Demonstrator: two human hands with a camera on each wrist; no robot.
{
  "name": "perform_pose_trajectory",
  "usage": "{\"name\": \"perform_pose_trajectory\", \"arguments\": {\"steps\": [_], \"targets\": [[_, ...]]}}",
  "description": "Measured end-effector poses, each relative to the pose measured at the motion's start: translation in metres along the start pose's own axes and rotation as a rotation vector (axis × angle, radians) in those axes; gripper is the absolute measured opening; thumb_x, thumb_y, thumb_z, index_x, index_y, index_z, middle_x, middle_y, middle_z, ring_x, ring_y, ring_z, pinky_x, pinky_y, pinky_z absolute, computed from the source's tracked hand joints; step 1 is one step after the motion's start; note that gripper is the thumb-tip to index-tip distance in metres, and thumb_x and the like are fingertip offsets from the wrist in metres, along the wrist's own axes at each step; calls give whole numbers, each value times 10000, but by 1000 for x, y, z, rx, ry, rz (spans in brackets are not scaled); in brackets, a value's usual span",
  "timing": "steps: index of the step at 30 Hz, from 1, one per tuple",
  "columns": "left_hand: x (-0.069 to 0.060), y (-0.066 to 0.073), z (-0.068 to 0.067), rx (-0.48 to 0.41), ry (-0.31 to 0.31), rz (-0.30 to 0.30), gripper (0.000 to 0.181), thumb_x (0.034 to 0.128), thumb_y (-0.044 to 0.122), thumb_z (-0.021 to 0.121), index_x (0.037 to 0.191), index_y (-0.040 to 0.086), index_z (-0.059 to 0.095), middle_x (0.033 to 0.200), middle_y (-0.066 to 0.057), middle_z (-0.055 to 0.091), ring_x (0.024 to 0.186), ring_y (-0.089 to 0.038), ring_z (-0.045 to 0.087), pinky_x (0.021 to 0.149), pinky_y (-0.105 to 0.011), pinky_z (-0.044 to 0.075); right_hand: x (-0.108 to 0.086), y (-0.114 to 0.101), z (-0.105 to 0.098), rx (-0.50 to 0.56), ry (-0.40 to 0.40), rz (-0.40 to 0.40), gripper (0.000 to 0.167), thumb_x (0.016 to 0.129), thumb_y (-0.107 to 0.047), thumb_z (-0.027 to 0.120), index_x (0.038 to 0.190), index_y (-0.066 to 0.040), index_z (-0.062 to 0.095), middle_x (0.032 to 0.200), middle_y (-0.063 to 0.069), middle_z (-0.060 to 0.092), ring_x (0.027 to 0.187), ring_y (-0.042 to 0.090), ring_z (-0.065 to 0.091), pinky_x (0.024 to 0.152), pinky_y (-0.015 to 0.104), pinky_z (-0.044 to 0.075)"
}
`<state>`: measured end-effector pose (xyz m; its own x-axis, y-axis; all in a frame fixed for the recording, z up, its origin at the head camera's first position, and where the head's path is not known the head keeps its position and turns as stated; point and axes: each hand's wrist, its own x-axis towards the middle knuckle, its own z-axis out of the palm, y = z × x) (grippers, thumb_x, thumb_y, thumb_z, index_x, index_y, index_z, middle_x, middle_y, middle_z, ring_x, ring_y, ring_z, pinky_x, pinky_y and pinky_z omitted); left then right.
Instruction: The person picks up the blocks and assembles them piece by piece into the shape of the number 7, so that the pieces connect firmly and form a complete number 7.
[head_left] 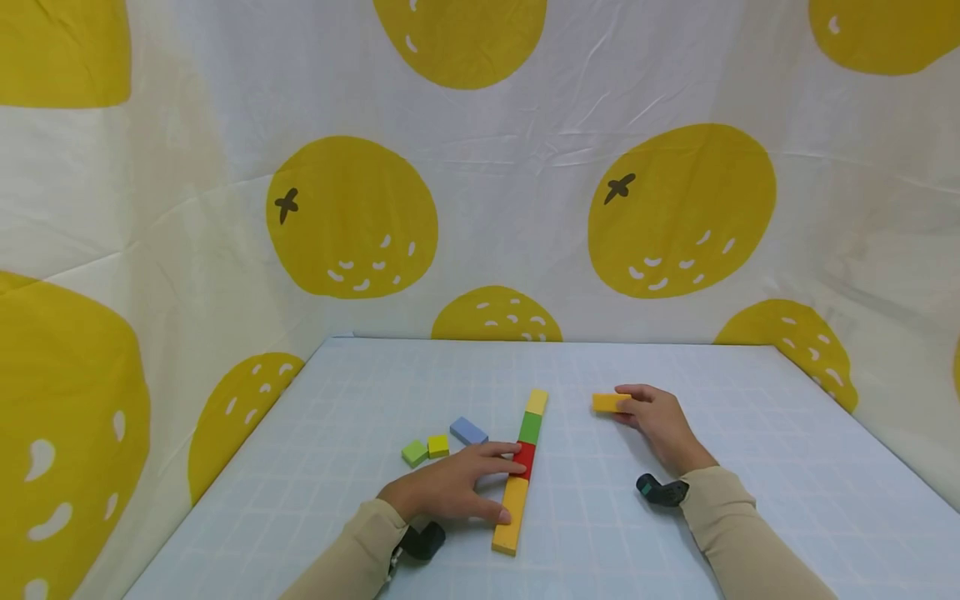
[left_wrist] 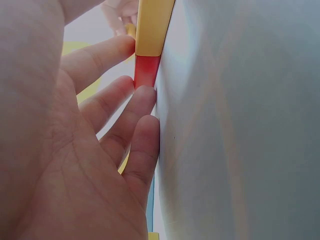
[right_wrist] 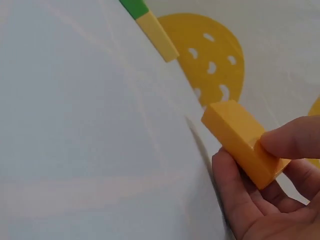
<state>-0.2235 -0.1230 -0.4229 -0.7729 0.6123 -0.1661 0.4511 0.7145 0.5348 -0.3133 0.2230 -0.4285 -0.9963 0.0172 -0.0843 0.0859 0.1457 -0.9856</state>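
A straight row of blocks runs away from me in the head view: a long orange block (head_left: 514, 497) nearest, then a red block (head_left: 528, 460), a green block (head_left: 530, 428) and a pale yellow block (head_left: 537, 402). My left hand (head_left: 453, 485) reaches the row from the left. Its fairly straight fingers touch the red block and its thumb rests by the orange one. To the right of the row, my right hand (head_left: 660, 422) pinches another orange block (right_wrist: 240, 140) between thumb and fingers. Part of that block is hidden by the thumb.
Left of the row lie a blue block (head_left: 468, 431), a small yellow block (head_left: 438, 447) and a light green block (head_left: 415, 452). The pale checked tabletop (head_left: 600, 533) meets a fruit-printed curtain (head_left: 510, 208) at the back and sides.
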Motion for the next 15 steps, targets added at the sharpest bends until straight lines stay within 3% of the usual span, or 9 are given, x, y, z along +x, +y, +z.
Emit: {"name": "perform_pose_trajectory", "arguments": {"steps": [6,15], "targets": [[-1,0,0,-5,0,1,589,840,628,705,1390,519,522,1556,247,309,1425,-189,323,1103,-570,354,0,-1,-1,73,-4,-3,455,1018,-70,535,1445,58,439,1445,257,368,1259,376,478,916,324,541],[-1,0,-1,-3,-3,8,591,841,626,704,1392,507,528,1553,232,323,1406,-192,342,1079,-577,383,-1,-2,0,75,16,1,483,1031,-124,560,1474,8,422,1426,233,364,1228,339,486,912,292,541]]}}
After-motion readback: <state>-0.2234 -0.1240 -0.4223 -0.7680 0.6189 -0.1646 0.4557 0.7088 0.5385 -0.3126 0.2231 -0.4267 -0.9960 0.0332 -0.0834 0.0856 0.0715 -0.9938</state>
